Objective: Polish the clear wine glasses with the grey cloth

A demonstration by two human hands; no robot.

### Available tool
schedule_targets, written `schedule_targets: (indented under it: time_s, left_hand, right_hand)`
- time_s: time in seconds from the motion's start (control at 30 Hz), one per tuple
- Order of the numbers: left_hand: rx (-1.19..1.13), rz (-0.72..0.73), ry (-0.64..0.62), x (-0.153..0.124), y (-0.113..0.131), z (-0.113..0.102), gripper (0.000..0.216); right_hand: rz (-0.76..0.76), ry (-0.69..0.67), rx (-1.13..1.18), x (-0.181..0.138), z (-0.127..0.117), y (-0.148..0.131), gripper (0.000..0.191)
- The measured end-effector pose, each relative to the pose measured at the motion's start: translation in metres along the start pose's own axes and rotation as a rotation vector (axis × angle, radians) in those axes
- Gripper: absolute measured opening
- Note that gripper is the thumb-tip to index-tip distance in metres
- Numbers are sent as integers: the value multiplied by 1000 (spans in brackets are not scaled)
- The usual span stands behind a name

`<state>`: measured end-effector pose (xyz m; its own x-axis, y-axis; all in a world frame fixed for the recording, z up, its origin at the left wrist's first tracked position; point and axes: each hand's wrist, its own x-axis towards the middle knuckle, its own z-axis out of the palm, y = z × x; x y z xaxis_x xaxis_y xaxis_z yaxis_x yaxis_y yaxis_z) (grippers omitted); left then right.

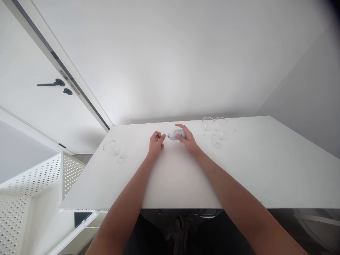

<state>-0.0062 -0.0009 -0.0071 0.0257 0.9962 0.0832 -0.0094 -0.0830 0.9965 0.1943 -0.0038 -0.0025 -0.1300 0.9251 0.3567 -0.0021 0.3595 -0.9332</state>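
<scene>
Wine glass laid sideways on white table, foot pinched by left hand, bowl cupped by right hand, steadied against rolling; three glasses upright rightward, one glass tipped leftward.

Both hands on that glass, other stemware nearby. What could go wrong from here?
1. The left hand pinches the base end while the right hand grips the cloth-stuffed bowl of the held glass; twisting might snap the thin stem.
2. The cluster of glasses stands close to the right forearm; a sweep could topple them.
3. The lone glass sits near the table edge.
</scene>
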Motion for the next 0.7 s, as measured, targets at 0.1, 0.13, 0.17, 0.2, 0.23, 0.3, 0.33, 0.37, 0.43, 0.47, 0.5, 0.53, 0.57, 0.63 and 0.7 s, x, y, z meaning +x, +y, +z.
schedule_targets:
  time_s: [0.1, 0.13, 0.17, 0.2, 0.23, 0.3, 0.33, 0.37, 0.43, 0.47, 0.5, 0.53, 0.57, 0.63, 0.7]
  left_hand:
    - [32, 66, 47, -1, 2, 1, 35]
    - [59, 103, 60, -2, 3, 2, 33]
    - [90, 139, 69, -3, 3, 3, 31]
    - [122, 169, 75, -3, 4, 3, 29]
    - [151, 190, 82, -4, 4, 4, 28]
    - [185, 196, 105, -4, 4, 5, 29]
    - [190, 186, 119, -4, 4, 5, 30]
    - [186, 171, 134, -3, 3, 5, 30]
    - [160, 138, 155, -3, 1, 5, 29]
    - [140, 121, 158, -2, 0, 4, 29]
    - [117, 102, 159, -2, -1, 4, 29]
    - [93, 82, 162, -2, -2, 3, 29]
    - [69, 61, 168, -2, -2, 3, 30]
    - [33, 25, 185, -1, -3, 2, 32]
    - [30, 38, 193, -1, -3, 1, 36]
  right_hand:
    - [86, 38, 83, 5, 2, 9, 52]
    - [136, 62, 129, 6, 3, 12, 51]
    - [185, 81, 172, 7, 3, 14, 50]
    - [225, 92, 203, 8, 3, 16, 48]
    - [248, 98, 217, 9, 3, 17, 46]
    - [239, 101, 194, 8, 3, 16, 43]
    - [208, 101, 165, 7, 4, 14, 42]
    - [167, 94, 129, 5, 4, 11, 42]
    - [81, 71, 60, 2, 4, 5, 42]
    - [48, 55, 30, 0, 5, 2, 42]
    - [24, 36, 6, -2, 5, -1, 43]
    - [10, 14, -11, -3, 5, -4, 43]
    - [1, -9, -23, -4, 5, -5, 44]
    - [-5, -56, -31, -4, 6, -6, 44]
    - [11, -64, -15, -2, 7, -3, 44]
